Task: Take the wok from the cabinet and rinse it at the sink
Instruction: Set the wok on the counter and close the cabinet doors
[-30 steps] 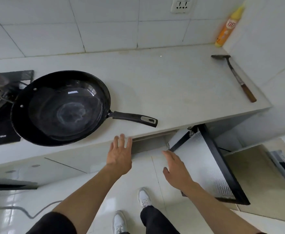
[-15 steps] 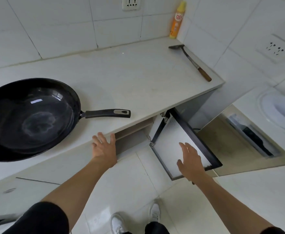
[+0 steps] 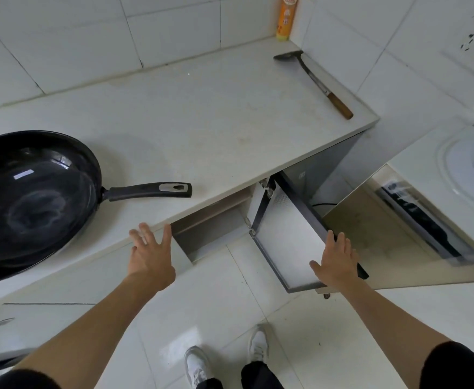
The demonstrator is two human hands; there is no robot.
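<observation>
Fingers [image 3: 339, 242] of the right hand [image 3: 335, 261] lie straight on the open cabinet door [image 3: 289, 237]
Left hand [image 3: 151, 255] hovers with fingers spread, holding nothing, at the bench [image 3: 216, 127] edge; the black wok [image 3: 30, 203] sits on the bench (handle toward the cabinet), spatula [image 3: 314, 80] well apart

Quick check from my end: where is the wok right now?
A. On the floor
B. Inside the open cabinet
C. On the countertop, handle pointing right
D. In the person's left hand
C: the wok sits on the countertop, its handle toward the right, and neither the left hand nor the right hand touches it; the right hand is at the open cabinet door.
</observation>
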